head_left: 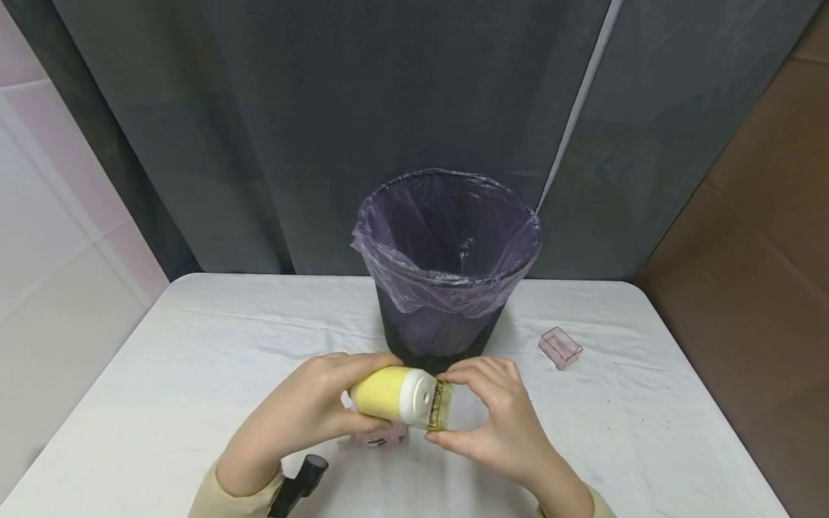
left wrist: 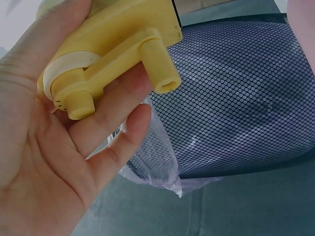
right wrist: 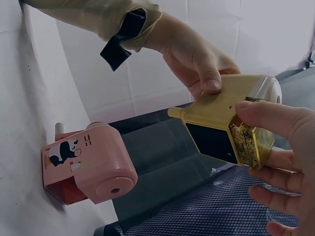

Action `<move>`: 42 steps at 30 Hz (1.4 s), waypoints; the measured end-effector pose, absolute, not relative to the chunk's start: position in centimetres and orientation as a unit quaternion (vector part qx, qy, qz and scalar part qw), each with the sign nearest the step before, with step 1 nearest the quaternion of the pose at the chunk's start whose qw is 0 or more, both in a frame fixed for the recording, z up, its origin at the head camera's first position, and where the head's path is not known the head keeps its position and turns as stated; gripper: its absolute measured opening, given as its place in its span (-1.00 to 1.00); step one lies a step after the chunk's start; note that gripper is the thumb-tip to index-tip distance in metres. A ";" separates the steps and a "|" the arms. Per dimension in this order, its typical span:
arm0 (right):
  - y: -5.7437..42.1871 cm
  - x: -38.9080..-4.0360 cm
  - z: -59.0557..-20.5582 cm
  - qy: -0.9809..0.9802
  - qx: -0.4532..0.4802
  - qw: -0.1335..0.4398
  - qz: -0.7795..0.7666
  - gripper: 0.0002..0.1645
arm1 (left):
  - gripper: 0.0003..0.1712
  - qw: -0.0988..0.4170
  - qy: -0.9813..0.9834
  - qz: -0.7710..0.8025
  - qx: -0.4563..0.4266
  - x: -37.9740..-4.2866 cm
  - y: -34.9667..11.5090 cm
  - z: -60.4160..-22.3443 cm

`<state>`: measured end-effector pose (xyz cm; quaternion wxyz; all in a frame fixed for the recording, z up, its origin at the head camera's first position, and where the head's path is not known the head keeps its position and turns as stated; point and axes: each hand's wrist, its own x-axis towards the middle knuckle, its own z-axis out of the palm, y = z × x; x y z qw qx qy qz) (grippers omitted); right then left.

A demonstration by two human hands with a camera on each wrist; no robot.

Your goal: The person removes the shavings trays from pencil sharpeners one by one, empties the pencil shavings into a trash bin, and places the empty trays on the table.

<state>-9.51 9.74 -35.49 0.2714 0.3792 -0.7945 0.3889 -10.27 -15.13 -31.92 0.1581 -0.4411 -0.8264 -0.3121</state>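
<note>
My left hand [head_left: 317,403] grips a yellow pencil sharpener [head_left: 382,394] around its body, holding it tilted above the table. The sharpener's yellow crank [left wrist: 120,61] points back toward the left palm in the left wrist view. At its white front end, the thumb and fingers of my right hand [head_left: 495,410] pinch the clear shavings drawer [right wrist: 248,147], which contains pencil shavings. Below the hands, a pink pencil sharpener [right wrist: 110,162] with a panda picture stands on the table, mostly covered by the left hand in the head view.
A black mesh trash bin [head_left: 440,327] lined with a purple plastic bag [head_left: 447,288] stands just beyond the hands. To its right, a small clear pink drawer [head_left: 560,348] lies on the white-covered table [head_left: 648,417]. Dark specks dot the cloth nearby.
</note>
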 end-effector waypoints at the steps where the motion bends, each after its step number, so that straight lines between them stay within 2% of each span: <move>1: 9.8 -9.5 -35.5 -0.795 0.379 0.271 0.389 -0.33 | -0.35 0.156 -0.826 -0.314 -0.442 -10.3 -15.1 -31.9; 10: 10.0 -9.5 -35.3 -0.794 0.379 0.271 0.391 -0.32 | -0.34 0.143 -0.825 -0.326 -0.439 -10.1 -15.2 -31.7; 24: 11.2 -8.5 -31.7 -0.781 0.350 0.270 0.441 -0.35 | -0.40 0.162 -0.846 -0.325 -0.391 -10.8 -17.7 -31.7; 42: 12.2 -8.9 -31.0 -0.786 0.334 0.285 0.436 -0.33 | -0.39 0.181 -0.877 -0.307 -0.322 -11.8 -19.2 -32.4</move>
